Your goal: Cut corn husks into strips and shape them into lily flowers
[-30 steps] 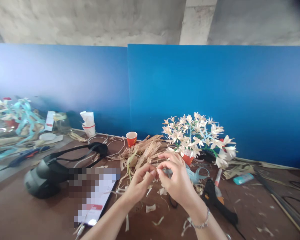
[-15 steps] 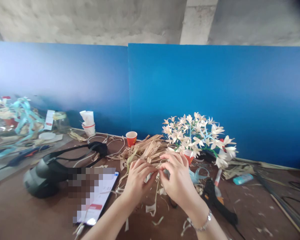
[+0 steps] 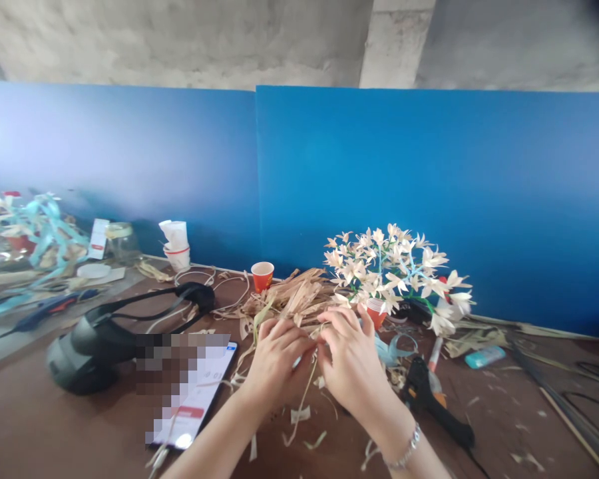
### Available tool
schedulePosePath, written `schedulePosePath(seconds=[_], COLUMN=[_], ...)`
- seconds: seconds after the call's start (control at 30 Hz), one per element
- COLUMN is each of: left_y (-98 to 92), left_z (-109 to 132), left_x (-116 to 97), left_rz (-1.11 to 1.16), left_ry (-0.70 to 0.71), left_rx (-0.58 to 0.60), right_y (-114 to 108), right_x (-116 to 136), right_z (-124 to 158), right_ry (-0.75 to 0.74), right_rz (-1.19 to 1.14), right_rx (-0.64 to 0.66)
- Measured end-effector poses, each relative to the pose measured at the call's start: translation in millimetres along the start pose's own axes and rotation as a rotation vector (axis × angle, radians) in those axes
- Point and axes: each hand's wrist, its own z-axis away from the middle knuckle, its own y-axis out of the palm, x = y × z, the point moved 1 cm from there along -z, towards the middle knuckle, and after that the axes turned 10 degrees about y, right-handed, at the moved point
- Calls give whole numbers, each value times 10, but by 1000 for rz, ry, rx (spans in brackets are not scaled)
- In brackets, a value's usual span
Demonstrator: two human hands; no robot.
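Observation:
Close together over the middle of the table, my left hand [image 3: 281, 356] and my right hand [image 3: 348, 349] meet at the fingertips, both closed in a pinch. A thin pale strip of dried husk [image 3: 307, 389] hangs down between them, and my right fingers grip its upper part. What my left fingers pinch is mostly hidden behind them; a small pale bluish bit shows below. Just beyond my hands lies a heap of dried corn husks [image 3: 299, 296]. White husk flowers [image 3: 384, 266] on green and blue stems stand in a red paper cup [image 3: 376, 311] behind my right hand.
Left of my hands are a phone [image 3: 204, 392] and a black headset [image 3: 87, 352]. On the right lie a black glue gun [image 3: 432, 402] and a turquoise packet [image 3: 484, 358]. An orange-red cup [image 3: 262, 277] stands near the blue partition [image 3: 429, 159]. Husk scraps litter the table.
My right hand has shifted slightly and its fingers have spread a little. The thin strip's hanging end has swung left and lower. My left hand stays nearly in place.

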Motion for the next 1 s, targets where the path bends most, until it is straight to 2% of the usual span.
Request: schedulePosePath(seconds=[0.17, 0.27, 0.43, 0.6, 0.67, 0.8, 1.0], left_y=[1, 1, 8, 19, 15, -3, -42], left_z=[4, 7, 9, 7, 7, 19, 19], left_x=[-41, -72, -93, -76, -64, -31, 2], left_rz=[-56, -56, -19, 92, 124, 112, -7], left_ry=[-31, -47, -76, -110, -132, -141, -18], left_rx=[-10, -96, -268, -263, -248, -272, -249], right_y=[-10, -30, 15, 85, 81, 40, -8], right_x=[17, 29, -12, -103, -126, -111, -14], right_z=[-7, -9, -24, -66, -76, -66, -32], right_ry=[23, 74, 301, 470, 459, 343, 222], right_rz=[-51, -141, -385, -642, -635, -481, -311], right_rx=[2, -2, 78, 201, 178, 58, -1])
